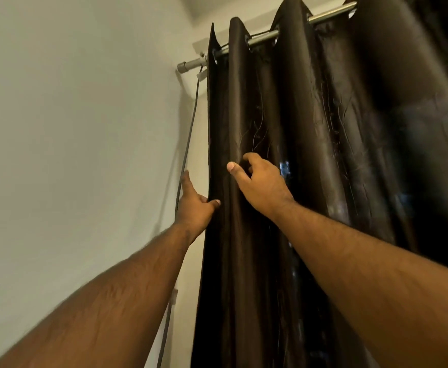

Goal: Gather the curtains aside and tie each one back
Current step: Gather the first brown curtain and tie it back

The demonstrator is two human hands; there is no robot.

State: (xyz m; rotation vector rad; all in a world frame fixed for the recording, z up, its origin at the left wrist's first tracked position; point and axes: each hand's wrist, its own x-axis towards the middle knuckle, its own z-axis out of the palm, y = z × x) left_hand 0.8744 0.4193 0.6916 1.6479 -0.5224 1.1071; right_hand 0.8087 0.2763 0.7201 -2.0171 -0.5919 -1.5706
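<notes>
Curtain (310, 160): dark, glossy, hanging in deep folds from a rod (265, 39) high up, filling the right of the view and running out past the bottom edge. It is not gathered or tied; its folds stand spread along the rod.

The left hand (193, 205) is at the curtain's left edge. Its thumb lies on the front of the outermost fold and the other fingers go behind the cloth, so the edge sits between them in a loose grasp; how tightly it closes cannot be told, since the fingers are hidden. The right hand (260, 181) is higher and further right, resting on the front of the second fold. Its fingers are curled, with the thumb and forefinger bent toward each other around a ridge of cloth; whether they actually pinch it cannot be told. Both forearms reach up from the lower corners.

Just left of the left hand, a thin grey cable (188, 144) drops from near the rod's end and runs down the wall (71, 128), passing close beside the wrist and the curtain's edge. It is the only thing near the hands on that side. A small clip (174, 296) holds it to the wall lower down.

The rod ends in a capped tip (184, 67) just past the first fold, close to the corner of the room. Between the curtain's edge and that corner lies only a narrow strip of wall, crossed by the cable. To the right, cloth goes on to the frame's edge.
</notes>
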